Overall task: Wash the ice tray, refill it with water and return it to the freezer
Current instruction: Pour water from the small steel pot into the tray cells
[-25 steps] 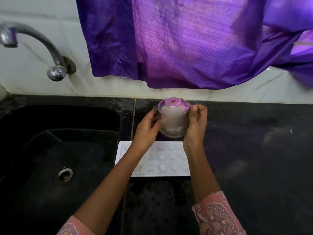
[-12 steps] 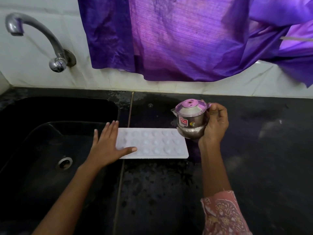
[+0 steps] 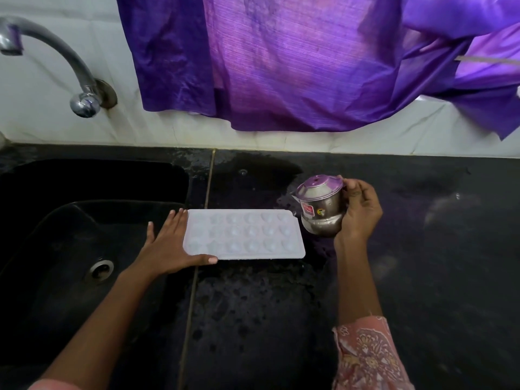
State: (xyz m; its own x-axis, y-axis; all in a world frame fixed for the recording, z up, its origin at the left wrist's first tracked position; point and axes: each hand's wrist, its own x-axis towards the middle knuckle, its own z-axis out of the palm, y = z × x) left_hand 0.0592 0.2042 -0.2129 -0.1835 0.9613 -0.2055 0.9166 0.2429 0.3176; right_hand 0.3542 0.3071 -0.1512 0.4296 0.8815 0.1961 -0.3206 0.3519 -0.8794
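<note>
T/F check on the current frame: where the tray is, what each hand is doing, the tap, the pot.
1. The ice tray lies on the counter beside the sink. True.
2. The right hand holds a steel pot. True.
3. The left hand lifts the tray. False: it lies flat at the tray's left end.
4. Water runs from the tap. False: no stream shows.
5. The pot stands upright. False: it is tilted.

1. We see two bare hands, the left hand [image 3: 168, 246] and the right hand [image 3: 361, 212], with no rings or bands on them.
2. Both arms are bare up to the sleeves.
3. The right sleeve [image 3: 368, 358] is pink with a pale flower pattern (it looks like thin cloth).
4. Only a small pink bit of the left sleeve [image 3: 53, 385] shows.
</note>
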